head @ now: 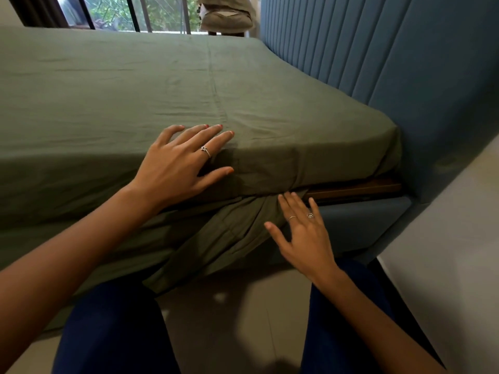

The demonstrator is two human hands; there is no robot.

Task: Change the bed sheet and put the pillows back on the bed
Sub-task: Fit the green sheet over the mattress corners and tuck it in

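Note:
An olive green bed sheet point(151, 85) covers the mattress and wraps its near right corner. A loose flap of the sheet point(216, 238) hangs down over the bed's side toward the floor. My left hand point(178, 166) lies flat with spread fingers on the mattress edge, pressing the sheet. My right hand point(302, 230) is lower, its straight fingers touching the hanging fabric where it meets the gap under the mattress. No pillows are in view.
A blue padded headboard point(378, 49) rises on the right, with the blue bed base point(359, 225) and a wooden slat point(356, 188) below the mattress. A white surface point(453, 238) stands at right. A window point(140, 12) and a chair point(229, 17) lie beyond the bed.

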